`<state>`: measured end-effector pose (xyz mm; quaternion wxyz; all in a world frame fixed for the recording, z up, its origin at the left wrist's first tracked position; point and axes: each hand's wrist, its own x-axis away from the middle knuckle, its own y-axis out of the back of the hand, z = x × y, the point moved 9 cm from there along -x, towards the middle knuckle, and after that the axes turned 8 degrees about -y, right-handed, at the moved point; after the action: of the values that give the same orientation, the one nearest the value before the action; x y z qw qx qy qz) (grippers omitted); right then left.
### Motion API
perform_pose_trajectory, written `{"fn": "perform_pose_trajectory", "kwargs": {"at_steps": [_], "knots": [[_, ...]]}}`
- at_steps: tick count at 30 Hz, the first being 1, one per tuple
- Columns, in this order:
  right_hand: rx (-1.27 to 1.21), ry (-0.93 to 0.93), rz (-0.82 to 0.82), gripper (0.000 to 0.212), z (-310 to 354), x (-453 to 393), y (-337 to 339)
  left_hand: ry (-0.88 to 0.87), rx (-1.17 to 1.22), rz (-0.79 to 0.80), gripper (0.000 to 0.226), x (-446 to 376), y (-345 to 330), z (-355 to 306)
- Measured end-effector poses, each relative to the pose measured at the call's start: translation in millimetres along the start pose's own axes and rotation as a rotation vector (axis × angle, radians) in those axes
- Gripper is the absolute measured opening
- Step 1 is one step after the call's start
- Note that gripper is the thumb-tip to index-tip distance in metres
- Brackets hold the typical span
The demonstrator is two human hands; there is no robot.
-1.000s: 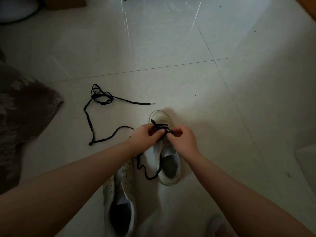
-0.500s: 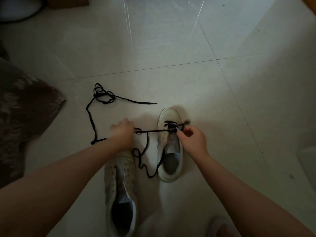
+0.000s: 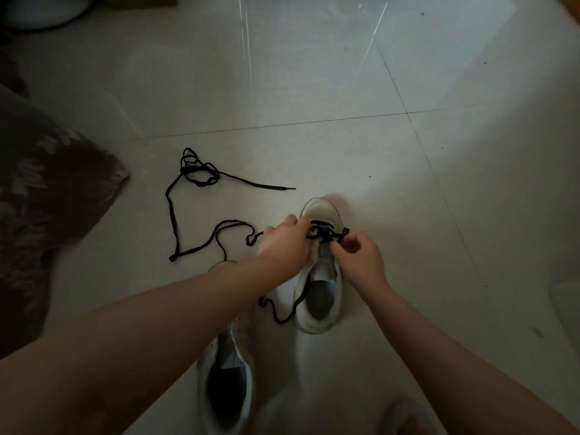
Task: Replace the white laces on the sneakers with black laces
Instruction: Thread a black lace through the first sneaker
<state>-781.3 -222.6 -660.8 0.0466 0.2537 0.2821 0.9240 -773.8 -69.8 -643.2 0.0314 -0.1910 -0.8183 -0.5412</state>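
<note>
The left hand [image 3: 284, 243] and right hand [image 3: 357, 255] are being held close together, each pinching the thin black lace [image 3: 326, 235] over the white leather sneaker [image 3: 320, 277] on the pale tiled floor [image 3: 345, 146]. Lacing of the lowest eyelets is judged under way; next, a lace end is probably to be fed through the following eyelet and drawn taut.

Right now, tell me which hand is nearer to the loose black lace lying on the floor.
Left. The left hand is at the laced sneaker's left edge, on the side where the loose black lace lies. The right hand is on the sneaker's far side, farther away.

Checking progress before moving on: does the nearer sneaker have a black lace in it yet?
No, the nearer sneaker shows bare eyelets; only the farther sneaker carries a black lace.
</note>
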Motion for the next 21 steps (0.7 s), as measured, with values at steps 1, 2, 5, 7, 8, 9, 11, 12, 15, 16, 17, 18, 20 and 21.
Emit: {"fn": "perform_pose_trajectory", "kwargs": {"at_steps": [1,2,5,7,8,9,11,12,15,16,17,18,20,21], "knots": [[0.007,0.005,0.004,0.015,1,0,0,0.029,0.006,0.006,0.026,-2,-1,0],[0.016,0.010,0.003,0.014,2,0,1,0.021,-0.004,-0.003,0.022,-4,-1,-2],[0.049,0.008,-0.020,0.013,2,0,4,-0.008,0.056,-0.083,0.014,1,9,2],[0.041,0.004,-0.033,0.013,3,1,6,0.094,0.101,-0.133,0.013,8,18,31],[0.032,0.002,-0.035,0.012,2,1,6,0.181,0.124,-0.145,0.010,12,20,52],[0.022,0.000,-0.034,0.012,2,1,6,0.263,0.149,-0.150,0.006,18,22,71],[0.016,0.003,-0.015,0.015,4,1,2,0.358,0.153,-0.132,0.004,26,19,93],[0.022,0.010,-0.002,0.014,5,1,-1,0.372,0.121,-0.121,0.005,29,18,95],[0.041,0.032,-0.003,0.011,7,2,-6,0.316,0.007,-0.094,0.008,29,16,83],[0.043,0.033,-0.010,0.010,6,2,-5,0.274,0.002,-0.064,0.012,26,13,75],[0.046,0.034,-0.018,0.010,5,1,-6,0.225,0.022,-0.023,0.016,23,9,63],[0.051,0.035,-0.024,0.010,4,1,-6,0.178,0.059,0.024,0.020,20,3,51],[0.077,0.053,-0.041,0.010,4,1,-8,0.102,0.124,0.076,0.027,17,-4,29],[0.107,0.066,-0.054,0.011,4,2,-9,0.061,0.149,0.067,0.030,15,-3,20]]}}
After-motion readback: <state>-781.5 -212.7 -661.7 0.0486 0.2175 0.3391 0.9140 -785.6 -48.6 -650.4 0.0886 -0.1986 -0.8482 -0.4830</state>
